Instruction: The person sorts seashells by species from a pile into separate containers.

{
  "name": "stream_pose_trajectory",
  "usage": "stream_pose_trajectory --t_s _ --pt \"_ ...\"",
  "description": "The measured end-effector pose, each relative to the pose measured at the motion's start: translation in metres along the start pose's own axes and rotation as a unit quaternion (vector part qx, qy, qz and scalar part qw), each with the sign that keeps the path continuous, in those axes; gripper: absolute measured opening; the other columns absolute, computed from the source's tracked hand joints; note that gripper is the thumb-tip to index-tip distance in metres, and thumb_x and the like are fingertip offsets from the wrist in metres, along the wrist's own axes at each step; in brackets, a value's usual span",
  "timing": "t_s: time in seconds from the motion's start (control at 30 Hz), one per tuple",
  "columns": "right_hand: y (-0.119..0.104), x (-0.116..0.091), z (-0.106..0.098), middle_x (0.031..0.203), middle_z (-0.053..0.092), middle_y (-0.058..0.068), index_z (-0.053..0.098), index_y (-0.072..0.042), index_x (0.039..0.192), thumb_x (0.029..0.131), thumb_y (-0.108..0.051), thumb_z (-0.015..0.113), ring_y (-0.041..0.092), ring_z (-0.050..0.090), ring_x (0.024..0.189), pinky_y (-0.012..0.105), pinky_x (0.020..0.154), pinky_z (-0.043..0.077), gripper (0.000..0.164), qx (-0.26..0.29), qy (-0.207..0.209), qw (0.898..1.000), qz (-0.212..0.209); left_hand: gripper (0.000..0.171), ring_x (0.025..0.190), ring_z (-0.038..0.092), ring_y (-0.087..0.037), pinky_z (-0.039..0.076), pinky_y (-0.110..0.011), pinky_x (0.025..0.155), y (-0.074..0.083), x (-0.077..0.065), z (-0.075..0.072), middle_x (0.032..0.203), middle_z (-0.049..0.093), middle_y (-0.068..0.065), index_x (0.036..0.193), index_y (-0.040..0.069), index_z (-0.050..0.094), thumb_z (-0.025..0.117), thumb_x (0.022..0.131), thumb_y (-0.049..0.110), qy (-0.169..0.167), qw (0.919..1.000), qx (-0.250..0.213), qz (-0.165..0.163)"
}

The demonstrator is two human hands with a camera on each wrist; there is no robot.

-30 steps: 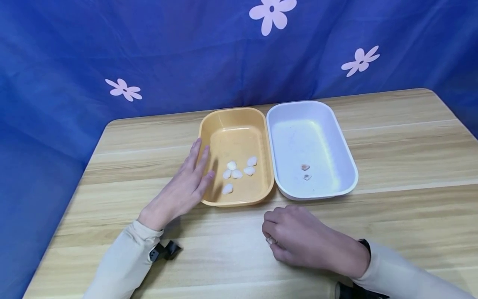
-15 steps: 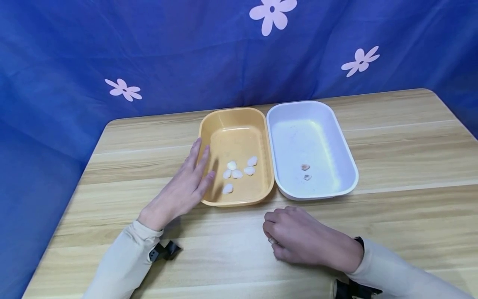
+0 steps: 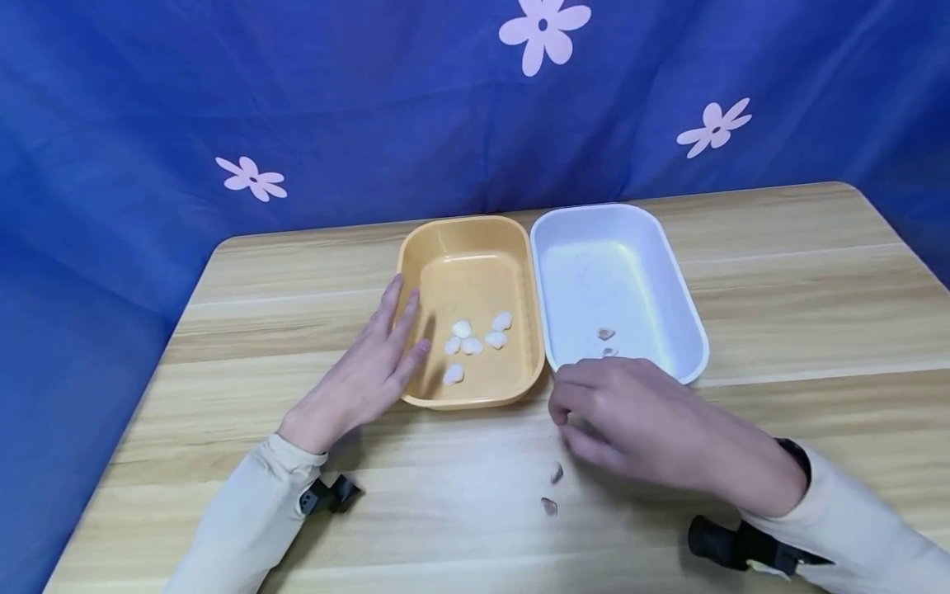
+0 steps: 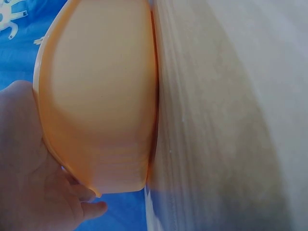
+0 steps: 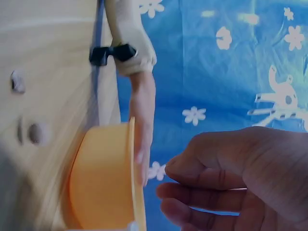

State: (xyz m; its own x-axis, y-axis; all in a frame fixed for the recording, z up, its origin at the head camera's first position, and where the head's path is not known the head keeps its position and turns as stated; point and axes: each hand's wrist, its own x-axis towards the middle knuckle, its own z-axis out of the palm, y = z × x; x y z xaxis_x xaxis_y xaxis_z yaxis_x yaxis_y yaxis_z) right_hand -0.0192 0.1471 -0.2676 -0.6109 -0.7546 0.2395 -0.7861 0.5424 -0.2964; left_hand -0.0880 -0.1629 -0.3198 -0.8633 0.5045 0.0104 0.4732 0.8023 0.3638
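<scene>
My left hand (image 3: 364,363) rests with straight fingers on the left rim of the orange tray (image 3: 475,280), its thumb over the inside. Several pale seashells (image 3: 453,374) lie in that tray. My right hand (image 3: 631,417) is over the near edge of the white tray (image 3: 594,264), fingers bent and thumb close to the forefinger. In the right wrist view no shell shows between the right fingertips (image 5: 172,168); whether a small one is hidden there, I cannot tell. Two brownish shells (image 3: 605,333) lie in the white tray, one partly behind the right hand.
Two brownish shells (image 3: 549,506) lie on the wooden table (image 3: 260,330) in front of the right hand. The trays stand side by side near the back edge, before a blue flowered cloth (image 3: 356,107). Black wrist devices (image 3: 330,495) sit below both forearms.
My right hand has moved up and right from the table to the white tray's near edge, uncovering two brownish shells on the table. The left hand stays in place.
</scene>
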Motion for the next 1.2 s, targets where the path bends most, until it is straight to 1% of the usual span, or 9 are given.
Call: stream_pose_trajectory --t_s 0.17,0.23,0.33,0.43,0.6,0.73,0.87,1.03,1.2 --pt "0.009 -0.01 0.004 0.079 0.057 -0.012 0.067 -0.016 0.084 0.083 -0.009 0.07 0.001 0.052 0.07 0.021 0.06 0.05 0.008 0.024 0.002 1.0 0.02 0.065 0.145 0.001 -0.04 0.014 -0.056 0.116 -0.001 -0.001 0.0 0.159 -0.019 -0.013 0.153 0.002 0.003 0.027 0.105 0.039 0.005 1.0 0.003 -0.003" --pt "0.009 -0.014 0.01 0.081 0.057 -0.013 0.068 -0.016 0.087 0.083 -0.01 0.071 0.0 0.052 0.071 0.021 0.061 0.05 0.008 0.036 -0.01 0.999 0.014 0.066 0.145 0.001 -0.039 0.014 -0.056 0.116 -0.001 -0.002 0.0 0.159 -0.02 -0.012 0.154 0.003 0.002 0.027 0.105 0.04 0.004 1.0 0.002 -0.006" --pt "0.007 -0.021 0.02 0.083 0.057 -0.013 0.067 -0.016 0.089 0.082 -0.01 0.072 -0.001 0.051 0.073 0.02 0.062 0.049 0.01 0.041 -0.049 0.998 0.001 0.066 0.145 0.0 -0.038 0.013 -0.056 0.116 -0.001 -0.001 0.0 0.158 -0.022 -0.011 0.154 0.004 0.002 0.027 0.105 0.041 0.001 0.9999 0.0 -0.011" --pt "0.005 -0.029 0.027 0.08 0.054 -0.014 0.065 -0.017 0.087 0.08 -0.009 0.074 -0.001 0.048 0.07 0.018 0.059 0.046 0.014 0.043 -0.074 0.996 0.004 0.066 0.145 0.001 -0.039 0.013 -0.055 0.116 0.0 0.0 0.0 0.159 -0.021 -0.01 0.154 0.004 0.002 0.027 0.105 0.041 0.002 1.0 -0.001 -0.009" --pt "0.006 -0.042 0.04 0.076 0.049 -0.016 0.064 -0.019 0.083 0.078 -0.012 0.076 -0.002 0.044 0.065 0.02 0.054 0.044 0.015 0.03 -0.078 0.996 0.037 0.066 0.144 0.005 -0.042 0.014 -0.055 0.116 0.0 0.001 0.0 0.159 -0.019 -0.012 0.154 0.002 0.004 0.028 0.105 0.039 0.007 1.0 0.001 -0.004" --pt "0.007 -0.048 0.048 0.077 0.048 -0.015 0.065 -0.019 0.083 0.074 -0.016 0.079 -0.001 0.042 0.063 0.021 0.053 0.043 0.017 0.016 -0.073 0.996 0.049 0.066 0.144 0.004 -0.042 0.014 -0.056 0.116 -0.001 0.0 0.0 0.159 -0.019 -0.012 0.154 0.002 0.004 0.028 0.105 0.039 0.005 1.0 -0.002 -0.007" --pt "0.007 -0.05 0.054 0.076 0.046 -0.015 0.063 -0.02 0.081 0.075 -0.018 0.078 -0.001 0.041 0.063 0.02 0.052 0.041 0.016 0.009 -0.049 0.998 0.041 0.066 0.145 0.002 -0.04 0.013 -0.056 0.116 -0.002 -0.002 -0.001 0.159 -0.02 -0.012 0.154 0.004 0.003 0.028 0.105 0.041 0.003 0.9999 -0.005 -0.013" --pt "0.007 -0.048 0.061 0.075 0.045 -0.014 0.062 -0.02 0.076 0.079 -0.015 0.076 0.001 0.041 0.063 0.02 0.054 0.042 0.015 -0.007 -0.006 1.0 -0.004 0.066 0.145 0.002 -0.039 0.013 -0.056 0.116 -0.002 -0.002 -0.001 0.159 -0.019 -0.011 0.154 0.005 0.004 0.029 0.105 0.041 0.005 0.9999 -0.005 -0.014" --pt "0.008 -0.049 0.063 0.078 0.048 -0.014 0.062 -0.02 0.076 0.075 -0.012 0.078 0.001 0.046 0.067 0.02 0.058 0.044 0.018 -0.006 0.022 0.999 -0.047 0.066 0.145 0.002 -0.039 0.014 -0.055 0.117 -0.002 0.001 0.001 0.159 -0.02 -0.011 0.154 0.005 0.004 0.029 0.105 0.04 0.004 1.0 -0.002 -0.009"
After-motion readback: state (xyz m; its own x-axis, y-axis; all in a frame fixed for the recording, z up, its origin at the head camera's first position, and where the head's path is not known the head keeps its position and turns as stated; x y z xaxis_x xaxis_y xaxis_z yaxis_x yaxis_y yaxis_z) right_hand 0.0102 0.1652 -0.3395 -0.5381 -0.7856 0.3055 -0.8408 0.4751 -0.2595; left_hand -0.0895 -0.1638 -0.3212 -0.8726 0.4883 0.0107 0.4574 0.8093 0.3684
